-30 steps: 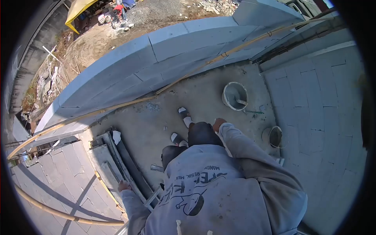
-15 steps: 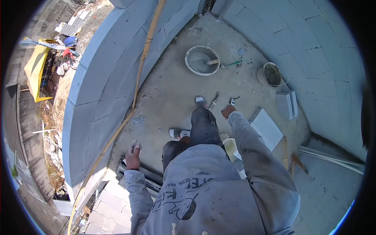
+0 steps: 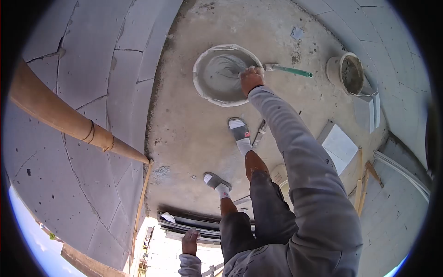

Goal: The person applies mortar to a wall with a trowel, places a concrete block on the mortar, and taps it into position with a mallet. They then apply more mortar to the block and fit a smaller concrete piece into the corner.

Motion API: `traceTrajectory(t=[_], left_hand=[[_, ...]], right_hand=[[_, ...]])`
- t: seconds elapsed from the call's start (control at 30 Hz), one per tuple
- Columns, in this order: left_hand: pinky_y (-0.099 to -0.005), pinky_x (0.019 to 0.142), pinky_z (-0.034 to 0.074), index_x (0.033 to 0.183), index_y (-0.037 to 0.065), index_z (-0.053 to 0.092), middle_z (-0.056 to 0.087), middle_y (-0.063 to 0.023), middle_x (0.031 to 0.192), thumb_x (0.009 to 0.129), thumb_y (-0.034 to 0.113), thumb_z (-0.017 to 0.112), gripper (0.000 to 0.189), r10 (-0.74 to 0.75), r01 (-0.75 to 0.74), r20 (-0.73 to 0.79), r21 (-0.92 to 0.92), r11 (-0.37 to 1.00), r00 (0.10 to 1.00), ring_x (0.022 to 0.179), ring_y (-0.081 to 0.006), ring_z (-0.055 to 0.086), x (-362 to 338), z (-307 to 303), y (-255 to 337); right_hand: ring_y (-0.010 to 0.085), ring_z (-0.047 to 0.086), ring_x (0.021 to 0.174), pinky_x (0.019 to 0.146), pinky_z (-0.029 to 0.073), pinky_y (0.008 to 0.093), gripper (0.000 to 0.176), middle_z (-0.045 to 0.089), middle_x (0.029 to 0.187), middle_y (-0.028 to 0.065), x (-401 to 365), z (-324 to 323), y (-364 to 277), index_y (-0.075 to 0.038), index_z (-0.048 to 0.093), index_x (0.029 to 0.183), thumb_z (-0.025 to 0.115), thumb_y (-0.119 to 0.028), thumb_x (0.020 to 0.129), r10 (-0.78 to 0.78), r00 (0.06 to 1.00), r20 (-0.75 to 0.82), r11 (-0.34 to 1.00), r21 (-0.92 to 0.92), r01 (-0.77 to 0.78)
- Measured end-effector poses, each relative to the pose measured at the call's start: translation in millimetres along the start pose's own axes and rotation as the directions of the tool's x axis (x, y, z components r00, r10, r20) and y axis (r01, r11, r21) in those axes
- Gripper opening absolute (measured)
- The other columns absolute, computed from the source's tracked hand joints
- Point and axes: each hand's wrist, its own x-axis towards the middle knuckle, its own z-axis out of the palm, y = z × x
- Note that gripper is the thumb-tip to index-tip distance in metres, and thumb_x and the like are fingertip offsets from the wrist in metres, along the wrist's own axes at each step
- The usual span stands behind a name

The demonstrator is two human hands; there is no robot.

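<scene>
My right hand (image 3: 252,80) is closed at the right rim of a round tub (image 3: 199,83) of wet grey mortar (image 3: 219,76). Its fingers are wrapped round the handle of a tool whose other end is in the mortar; the hand hides most of it. Just right of the hand, a green-handled tool (image 3: 293,71) touches the tub's edge. My left hand (image 3: 190,241) hangs low at the bottom, near dark stacked strips (image 3: 203,226), fingers partly curled, and whether it holds anything is unclear.
A mortar-stained bucket (image 3: 335,74) stands at the right, with pale blocks (image 3: 367,111) below it. Another pale block (image 3: 340,147) lies on the floor. A bamboo pole (image 3: 60,113) leans along the left block wall (image 3: 92,51). Wooden strips (image 3: 360,184) are at the lower right.
The view has tilted and come closer to the tub. My right hand has moved from beside the small tool on the floor to the tub and closed there. My left hand is lower in view.
</scene>
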Motion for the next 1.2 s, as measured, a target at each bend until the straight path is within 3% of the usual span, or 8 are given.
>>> traceTrajectory(t=[0.17, 0.27, 0.47, 0.5, 0.67, 0.73, 0.93, 1.2], left_hand=[[-0.034, 0.085, 0.043, 0.119, 0.002, 0.049, 0.061, -0.0109, 0.102, 0.09, 0.027, 0.051, 0.038, 0.196, -0.181, 0.025, -0.291, 0.94, 0.98, 0.094, -0.0213, 0.059, 29, 40, 118], [-0.0345, 0.085, 0.043, 0.119, 0.002, 0.048, 0.061, -0.0112, 0.102, 0.09, 0.027, 0.051, 0.039, 0.134, -0.119, 0.045, -0.24, 0.963, 0.99, 0.094, -0.0215, 0.059, 37, 41, 107], [-0.0328, 0.08, 0.044, 0.118, 0.0, 0.049, 0.061, -0.0137, 0.102, 0.089, 0.025, 0.05, 0.038, 0.006, -0.004, 0.013, -0.12, 0.993, 1.0, 0.093, -0.0226, 0.06, 26, 17, 53], [-0.0328, 0.08, 0.044, 0.117, 0.0, 0.049, 0.061, -0.0139, 0.102, 0.089, 0.025, 0.05, 0.038, -0.028, 0.028, -0.002, -0.144, 0.989, 1.0, 0.092, -0.0228, 0.06, 28, 16, 49], [-0.0323, 0.079, 0.045, 0.116, 0.003, 0.051, 0.062, -0.0116, 0.1, 0.089, 0.026, 0.051, 0.036, -0.061, 0.065, 0.026, -0.203, 0.977, 0.998, 0.091, -0.0215, 0.06, 44, 37, 61], [-0.032, 0.081, 0.044, 0.117, 0.003, 0.051, 0.062, -0.0106, 0.101, 0.089, 0.029, 0.052, 0.038, -0.063, 0.068, 0.027, -0.201, 0.977, 0.998, 0.092, -0.0205, 0.06, 35, 50, 87], [-0.0312, 0.082, 0.044, 0.12, 0.002, 0.05, 0.062, -0.0098, 0.102, 0.089, 0.032, 0.053, 0.043, 0.119, -0.093, 0.139, -0.184, 0.979, 0.983, 0.094, -0.0195, 0.059, 35, 64, 116], [-0.0297, 0.078, 0.044, 0.118, 0.001, 0.05, 0.062, -0.0113, 0.101, 0.088, 0.032, 0.053, 0.043, -0.032, 0.031, -0.005, -0.183, 0.983, 0.999, 0.091, -0.0194, 0.06, 48, 43, 82]], right_hand=[[0.02, 0.047, 0.104, 0.087, 0.032, 0.0382, 0.027, 0.059, 0.102, 0.0038, 40, 51, -11, -0.014, 0.062, 0.101, 0.043, -0.022, 0.085, -0.055, 0.983, 0.173, 0.983, -0.164, 0.084], [0.0194, 0.049, 0.101, 0.083, 0.033, 0.0361, 0.027, 0.059, 0.1, 0.0039, 30, 48, -13, -0.014, 0.063, 0.101, 0.043, -0.021, 0.085, -0.103, 0.968, 0.228, 0.962, -0.226, 0.156], [0.0267, 0.057, 0.095, 0.071, 0.045, 0.0452, 0.028, 0.06, 0.102, 0.0108, 23, 13, 22, -0.007, 0.063, 0.1, 0.041, -0.02, 0.087, 0.188, 0.969, 0.162, 0.982, -0.012, -0.188], [0.0285, 0.06, 0.09, 0.066, 0.047, 0.0472, 0.03, 0.06, 0.103, 0.0121, 15, -34, 29, -0.008, 0.062, 0.101, 0.038, -0.02, 0.089, 0.101, 0.958, 0.267, 0.995, -0.023, -0.098], [0.0276, 0.061, 0.092, 0.069, 0.049, 0.0459, 0.029, 0.065, 0.095, 0.0103, 17, -8, 9, -0.008, 0.065, 0.098, 0.042, -0.023, 0.087, 0.154, 0.937, 0.314, 0.981, -0.164, -0.107], [0.0273, 0.058, 0.104, 0.081, 0.048, 0.0427, 0.033, 0.062, 0.106, 0.0134, 14, -4, -5, -0.005, 0.064, 0.101, 0.045, -0.026, 0.083, 0.087, 0.752, 0.653, 0.955, 0.16, -0.25], [0.0319, 0.051, 0.112, 0.094, 0.041, 0.0343, 0.042, 0.054, 0.118, 0.0195, 46, 25, -46, -0.001, 0.059, 0.111, 0.047, -0.025, 0.078, 0.054, 0.732, 0.679, 0.746, 0.46, -0.482], [0.0329, 0.055, 0.106, 0.09, 0.044, 0.0384, 0.041, 0.058, 0.11, 0.0218, 13, 0, -43, 0.001, 0.06, 0.106, 0.05, -0.024, 0.076, 0.082, 0.729, 0.68, 0.716, 0.468, -0.518]])
